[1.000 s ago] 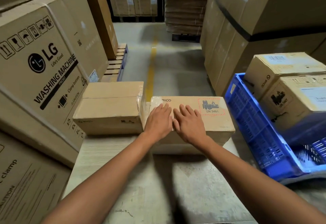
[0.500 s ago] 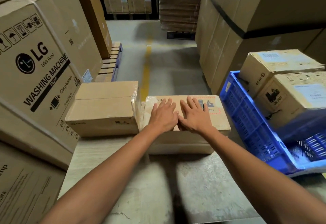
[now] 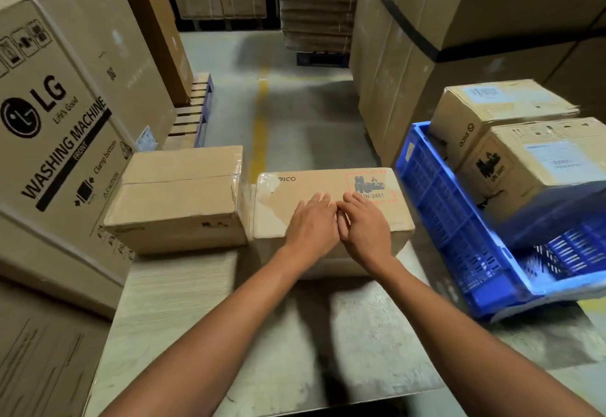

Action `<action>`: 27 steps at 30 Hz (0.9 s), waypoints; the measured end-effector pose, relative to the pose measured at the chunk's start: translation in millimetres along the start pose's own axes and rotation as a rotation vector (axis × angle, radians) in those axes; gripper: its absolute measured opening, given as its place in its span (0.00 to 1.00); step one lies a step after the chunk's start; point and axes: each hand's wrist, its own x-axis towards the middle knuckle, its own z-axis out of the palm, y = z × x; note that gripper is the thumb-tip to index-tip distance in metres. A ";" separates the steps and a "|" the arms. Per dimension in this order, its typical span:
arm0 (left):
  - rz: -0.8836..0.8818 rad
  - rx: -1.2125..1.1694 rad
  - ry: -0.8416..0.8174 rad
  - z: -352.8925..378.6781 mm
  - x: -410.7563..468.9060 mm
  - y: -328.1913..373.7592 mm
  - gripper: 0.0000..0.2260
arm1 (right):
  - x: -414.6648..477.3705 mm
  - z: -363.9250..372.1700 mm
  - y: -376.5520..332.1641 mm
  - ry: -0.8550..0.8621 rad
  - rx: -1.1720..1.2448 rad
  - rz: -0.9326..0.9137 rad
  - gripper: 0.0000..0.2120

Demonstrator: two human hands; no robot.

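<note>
- I am seeing the fingers [image 3: 316, 201] of my left hand [image 3: 313, 224] lying straight and close together, flat on the top of the PICO box [image 3: 285, 200], gripping nothing.
- The fingers of my right hand [image 3: 365, 229] are lying much the same, slightly spread and pressing down just short of the red-framed UN 3481 label [image 3: 372, 185].
- The two hands are touching each other side by side near the middle of the box top.
- The PICO box is sitting on the tabletop [image 3: 183, 292] at its far edge, lying flat.
- A taped box [image 3: 177, 200] is standing just beside it on the left, nearly touching.
- To the right, a blue crate [image 3: 452, 219] is leaning at a tilt and carrying two cartons [image 3: 537, 167].
- A washing machine carton [image 3: 59, 128] is rising on the far left, and a yellow line [image 3: 262, 115] is running along the floor beyond.
</note>
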 end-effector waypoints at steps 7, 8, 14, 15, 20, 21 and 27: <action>0.141 -0.045 0.085 2.3 -5.4 8.9 0.14 | -6.8 -18.6 8.7 -0.015 -0.015 0.061 0.06; 0.190 -0.067 0.114 7.3 -6.7 13.8 0.13 | -11.3 -22.6 13.9 0.014 -0.034 0.102 0.05; 0.178 -0.014 0.112 28.7 -8.8 47.0 0.22 | -33.9 -24.3 44.7 0.053 -0.102 0.066 0.13; 0.179 -0.001 0.112 27.7 -7.1 47.5 0.22 | -32.2 -25.1 45.9 0.060 -0.108 0.052 0.12; 0.208 0.002 0.073 5.6 11.5 43.0 0.12 | -2.9 -36.2 44.1 -0.128 -0.271 0.131 0.09; 0.201 0.007 0.080 4.5 17.2 40.4 0.13 | 5.9 -38.3 43.0 -0.148 -0.278 0.131 0.11; 0.087 0.094 0.008 14.4 41.7 27.2 0.19 | 22.4 -26.8 47.1 -0.282 -0.251 0.062 0.25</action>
